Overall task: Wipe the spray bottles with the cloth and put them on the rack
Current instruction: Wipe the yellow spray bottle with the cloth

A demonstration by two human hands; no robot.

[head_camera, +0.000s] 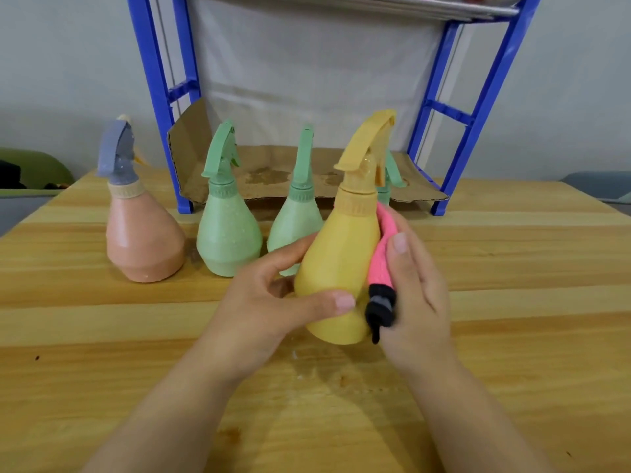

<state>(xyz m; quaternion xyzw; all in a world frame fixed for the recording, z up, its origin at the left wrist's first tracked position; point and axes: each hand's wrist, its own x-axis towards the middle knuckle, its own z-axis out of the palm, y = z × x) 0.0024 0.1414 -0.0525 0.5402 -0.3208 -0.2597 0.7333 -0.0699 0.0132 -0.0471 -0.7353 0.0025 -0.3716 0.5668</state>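
Head view, from the left: a pink bottle [143,237] with a grey top stands on the wooden tabletop [102,319], then two green bottles [227,233] stand side by side in front of the blue rack [160,97]. Next the left hand [269,302] is wrapped around the yellow bottle [338,261], tilted and lifted up. On the right, the right hand [416,285] presses a pink and black cloth [382,264] flat against the bottle's side.

You face a pale grey wall [68,46] behind a light wooden table [136,336] with plank grain, evenly lit. A flattened cardboard sheet [266,172] lies at its far edge. At far left you see 1 green cushioned seat [34,165].
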